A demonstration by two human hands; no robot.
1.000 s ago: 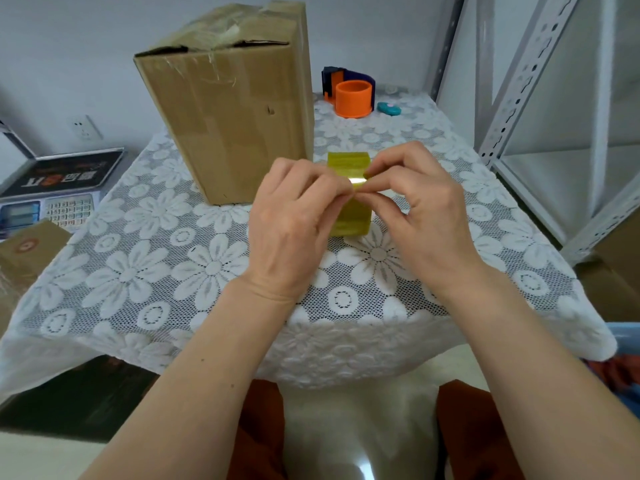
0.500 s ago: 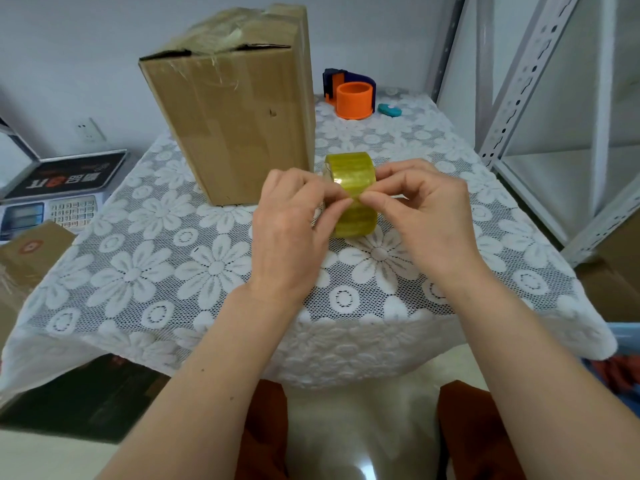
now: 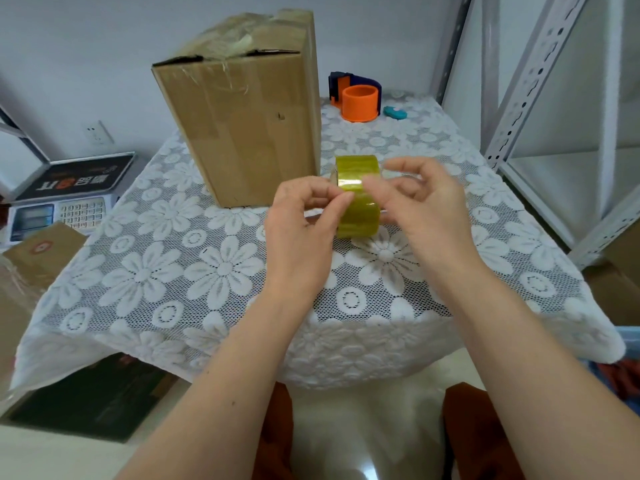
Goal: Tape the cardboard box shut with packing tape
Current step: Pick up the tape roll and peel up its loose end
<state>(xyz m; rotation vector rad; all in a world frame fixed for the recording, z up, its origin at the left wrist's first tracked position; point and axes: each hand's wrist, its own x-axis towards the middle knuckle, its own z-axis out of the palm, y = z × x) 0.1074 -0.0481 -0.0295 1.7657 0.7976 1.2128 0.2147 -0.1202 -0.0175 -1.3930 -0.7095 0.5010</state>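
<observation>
A tall brown cardboard box (image 3: 249,133) stands upright on the lace-covered table (image 3: 173,258), its top flaps slightly gaping and partly covered with old clear tape. Just right of it, above the cloth, a yellowish roll of packing tape (image 3: 358,199) is held on edge between both hands. My left hand (image 3: 301,220) grips the roll's left side, thumb and forefinger pinched on its face. My right hand (image 3: 419,209) holds the right side, its forefinger tip on the tape surface and the other fingers curled.
An orange and blue tape dispenser (image 3: 356,98) and a small teal object (image 3: 394,113) sit at the table's far edge. A weighing scale (image 3: 59,199) and a brown parcel (image 3: 38,258) lie to the left. Metal shelving (image 3: 540,98) stands to the right.
Both hands have lifted the roll slightly and turned it. The fingers have shifted from pinching together at the middle of the roll to spreading along its face.
</observation>
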